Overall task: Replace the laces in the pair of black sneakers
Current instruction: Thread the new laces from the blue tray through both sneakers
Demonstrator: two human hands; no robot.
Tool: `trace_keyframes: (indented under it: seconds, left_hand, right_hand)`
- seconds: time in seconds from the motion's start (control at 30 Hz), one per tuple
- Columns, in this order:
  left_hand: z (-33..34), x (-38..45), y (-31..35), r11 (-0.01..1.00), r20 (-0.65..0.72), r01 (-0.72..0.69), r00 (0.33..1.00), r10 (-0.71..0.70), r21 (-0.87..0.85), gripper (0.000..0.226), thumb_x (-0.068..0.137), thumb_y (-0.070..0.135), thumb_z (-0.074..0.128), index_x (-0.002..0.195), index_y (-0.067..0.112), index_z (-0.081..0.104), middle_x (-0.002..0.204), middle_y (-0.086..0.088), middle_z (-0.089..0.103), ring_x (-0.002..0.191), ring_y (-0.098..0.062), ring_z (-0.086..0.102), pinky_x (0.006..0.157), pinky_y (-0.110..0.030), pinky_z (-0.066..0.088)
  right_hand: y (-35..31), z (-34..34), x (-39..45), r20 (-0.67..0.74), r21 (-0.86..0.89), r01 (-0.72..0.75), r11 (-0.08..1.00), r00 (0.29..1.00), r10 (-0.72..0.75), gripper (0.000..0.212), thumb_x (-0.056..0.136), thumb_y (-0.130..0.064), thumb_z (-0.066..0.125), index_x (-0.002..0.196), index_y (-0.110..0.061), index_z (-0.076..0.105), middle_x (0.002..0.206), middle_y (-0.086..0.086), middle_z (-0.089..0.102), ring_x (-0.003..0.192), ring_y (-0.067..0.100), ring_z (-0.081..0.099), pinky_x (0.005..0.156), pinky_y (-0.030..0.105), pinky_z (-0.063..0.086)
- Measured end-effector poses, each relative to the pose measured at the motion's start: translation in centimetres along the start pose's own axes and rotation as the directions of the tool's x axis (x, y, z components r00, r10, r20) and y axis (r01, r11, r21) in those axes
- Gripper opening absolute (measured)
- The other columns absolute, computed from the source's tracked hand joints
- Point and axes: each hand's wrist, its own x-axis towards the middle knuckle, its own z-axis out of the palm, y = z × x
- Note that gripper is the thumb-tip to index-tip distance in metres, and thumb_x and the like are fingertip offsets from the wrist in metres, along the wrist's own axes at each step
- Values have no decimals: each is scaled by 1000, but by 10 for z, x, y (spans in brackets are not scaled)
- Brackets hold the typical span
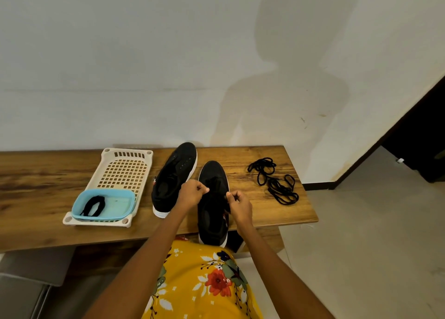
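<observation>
1. The left hand and the right hand are both working over the nearer black sneaker, which is lying on the wooden worktop with its heel overhanging the near edge.
2. Each grip is pressed together: thumb and fingertips are pinching something thin and dark at the eyelet area, most likely the black lace still in this shoe. The exact strand is too dark against the upper to make out.
3. Just to the left of the left grip, the second black sneaker is lying with bare eyelets showing, apparently already unlaced.
4. Well to the right of the right grip, a loose tangle of black laces is lying on the worktop, probably the replacements.
5. Far to the left of both grips, a coiled black lace is sitting in a blue tub that is resting on a cream slotted tray.
6. Handling judgement: the lace is light, limp and soft, so pushing it will not work; it is best pinched close to its stiff tip or right beside an eyelet and drawn out in short pulls.
7. The sneaker is light with a flexible upper and a firmer sole; it may slide or tip off the edge, so one grip should be steadying it at the side wall.
</observation>
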Motion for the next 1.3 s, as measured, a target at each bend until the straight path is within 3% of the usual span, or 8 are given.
trace_keyframes:
  seconds: [0.23,0.43,0.57,0.77,0.9,1.03,1.13,1.3]
  left_hand:
    - [9,-9,-9,999,-96,13,995,-18,-51,13,90,18,61,91,7,68,91,-7,68,89,-19,63,80,-30,48]
    - [7,-14,-2,990,9,48,999,-47,-130,23,92,30,58,89,8,64,78,3,57,82,-10,53,70,-22,39]
    - [7,-11,-4,995,33,65,997,-63,-80,16,90,25,62,87,9,63,85,0,59,85,-11,54,72,-23,38]
    - [5,-11,-7,999,-48,46,998,-47,-24,24,90,22,60,68,21,52,79,-4,63,80,-22,63,80,-38,53]
    - [6,-15,-8,996,-86,73,993,-78,-58,26,89,21,63,65,22,52,80,-5,66,81,-24,65,82,-41,53]
    - [9,-21,-5,990,-160,10,987,-33,-143,14,89,24,61,78,16,59,80,1,62,83,-21,63,75,-35,50]
    - [8,-25,6,989,-169,-70,984,47,-132,27,88,46,56,96,21,62,94,6,60,89,-9,58,76,-29,47]
    - [6,-35,7,981,-66,-147,985,157,128,17,82,34,70,95,23,68,95,8,58,83,-3,53,68,-18,39]
  right_hand:
    - [-1,-6,-1,59,57,-33,998,998,30,22,96,-25,54,78,-12,57,79,2,62,79,16,61,73,38,58]
    - [2,-14,0,205,31,47,998,977,-53,18,88,-34,64,83,-18,71,82,-2,71,84,16,68,79,42,58]
    - [4,-7,0,164,-30,64,997,985,-59,21,85,-43,64,76,-26,71,79,-7,71,81,12,67,79,47,56]
    - [0,-4,1,113,-46,16,999,994,-10,24,89,-35,60,67,-25,63,75,0,67,81,23,65,79,52,54]
    - [-3,-3,-3,75,-47,-4,999,997,7,24,91,-30,59,68,-24,60,77,-1,66,82,20,64,79,46,53]
    - [-3,-8,-1,102,-39,-21,999,994,25,21,91,-29,61,72,-19,64,80,1,68,85,21,65,82,47,55]
    - [-3,-9,-2,144,-81,41,996,989,-29,20,89,-28,63,77,-13,68,78,3,69,81,22,66,79,47,55]
    - [-1,-9,-7,144,-62,38,997,989,-29,21,89,-29,63,74,-16,68,76,1,68,81,20,66,79,45,54]
